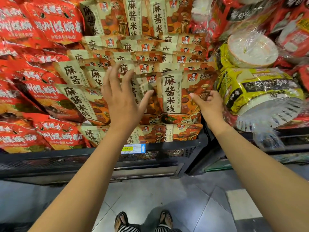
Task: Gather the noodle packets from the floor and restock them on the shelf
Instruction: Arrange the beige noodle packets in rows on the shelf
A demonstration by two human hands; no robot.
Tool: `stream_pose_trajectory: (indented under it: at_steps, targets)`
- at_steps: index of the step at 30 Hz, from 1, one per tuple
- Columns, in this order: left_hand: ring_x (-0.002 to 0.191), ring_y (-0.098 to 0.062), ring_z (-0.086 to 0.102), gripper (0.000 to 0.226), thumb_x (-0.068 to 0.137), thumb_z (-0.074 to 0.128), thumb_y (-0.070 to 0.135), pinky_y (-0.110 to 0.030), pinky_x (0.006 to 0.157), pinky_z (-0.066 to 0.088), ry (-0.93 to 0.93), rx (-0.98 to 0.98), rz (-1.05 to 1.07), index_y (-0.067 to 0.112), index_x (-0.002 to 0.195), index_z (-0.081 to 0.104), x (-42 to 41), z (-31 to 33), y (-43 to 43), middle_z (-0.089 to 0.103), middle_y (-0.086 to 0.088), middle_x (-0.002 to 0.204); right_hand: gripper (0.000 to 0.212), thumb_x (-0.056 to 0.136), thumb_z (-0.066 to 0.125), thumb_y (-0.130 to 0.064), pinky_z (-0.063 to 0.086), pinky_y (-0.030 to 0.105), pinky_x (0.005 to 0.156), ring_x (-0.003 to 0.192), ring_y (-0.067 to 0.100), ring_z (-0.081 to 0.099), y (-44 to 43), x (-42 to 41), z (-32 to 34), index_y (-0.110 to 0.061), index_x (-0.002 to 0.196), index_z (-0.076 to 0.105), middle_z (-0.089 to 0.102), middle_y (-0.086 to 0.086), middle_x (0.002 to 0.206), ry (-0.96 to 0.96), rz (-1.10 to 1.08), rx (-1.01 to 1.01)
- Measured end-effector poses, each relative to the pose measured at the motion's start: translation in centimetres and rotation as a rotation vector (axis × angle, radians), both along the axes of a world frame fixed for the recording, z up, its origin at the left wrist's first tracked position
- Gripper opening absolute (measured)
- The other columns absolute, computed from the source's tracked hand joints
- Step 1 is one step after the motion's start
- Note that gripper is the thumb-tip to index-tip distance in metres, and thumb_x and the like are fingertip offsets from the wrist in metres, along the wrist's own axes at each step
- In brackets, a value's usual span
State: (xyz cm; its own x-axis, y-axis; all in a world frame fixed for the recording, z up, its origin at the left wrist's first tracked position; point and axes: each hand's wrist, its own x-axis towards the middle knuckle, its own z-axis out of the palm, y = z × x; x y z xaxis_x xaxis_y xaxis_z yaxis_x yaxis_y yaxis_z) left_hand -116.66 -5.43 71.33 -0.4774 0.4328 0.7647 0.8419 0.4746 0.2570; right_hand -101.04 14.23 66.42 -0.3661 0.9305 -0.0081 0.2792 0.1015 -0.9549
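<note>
Standing near the front edge of the shelf [83, 158], the front noodle packet [172, 94] is gripped at its right side by the right hand [209, 102], thumb on its face, fingers curled behind. The left hand [123, 96] is spread flat over the stacked beige packets [75, 76] beside it; contact is unclear. Red packets [50, 91] fill the shelf's left end, yellow-wrapped bowl packs [259, 91] its right.

Views: one, head-worn, wide-angle.
Facing: forward and down, square onto shelf [66, 158].
Nearness: arm's length; left hand [120, 97] and right hand [209, 104] at packets [170, 92], 12 o'clock.
Below: floor [167, 195] and feet [122, 220] at 6 o'clock.
</note>
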Motion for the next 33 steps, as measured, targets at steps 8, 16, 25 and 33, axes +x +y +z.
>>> stream_pose_trajectory:
  at_steps: [8,16,25,33]
  targets:
    - [0.149,-0.047,0.000,0.127,0.071,0.060,0.083,-0.064,0.119,0.006,-0.459,0.071,0.229,0.011,0.156,-0.001,-1.8,-4.8,-6.4,-0.001,-0.032,0.159,0.103,0.060,0.083,-0.062,0.038,0.041,0.107,0.124,0.018,0.043,-2.3,-0.2,-1.5,-0.022,0.139,0.031,0.049,-0.004,0.126,-0.046,0.019,-0.139]
    - [0.152,-0.017,-0.001,0.151,0.055,0.087,0.062,-0.037,0.123,0.000,-0.881,0.213,0.021,0.018,0.156,-0.016,-7.8,-6.8,-8.0,-0.010,-0.008,0.165,0.089,0.068,0.080,-0.059,0.045,0.037,0.098,0.116,0.017,0.055,-2.2,0.2,-2.4,-0.016,0.135,0.039,0.057,-0.003,0.123,-0.088,0.086,-0.179]
    - [0.138,-0.039,0.039,0.146,0.056,0.078,0.076,-0.049,0.111,0.032,-0.944,0.124,0.324,0.025,0.156,-0.015,-7.6,-6.6,-5.0,0.031,-0.030,0.151,0.100,0.080,0.062,-0.069,0.038,0.032,0.096,0.131,0.030,0.046,-2.2,-1.6,-2.3,-0.006,0.148,0.024,0.047,0.009,0.143,-0.261,0.053,-0.109]
    - [0.141,-0.038,0.035,0.137,0.068,0.074,0.070,-0.042,0.113,0.031,-1.034,-0.088,0.172,0.018,0.156,-0.017,-9.9,-6.3,-4.7,0.027,-0.024,0.157,0.093,0.081,0.058,-0.071,0.039,0.031,0.087,0.125,0.030,0.051,-1.7,-1.9,-2.6,-0.006,0.142,0.030,0.052,0.009,0.136,-0.328,0.091,-0.139]
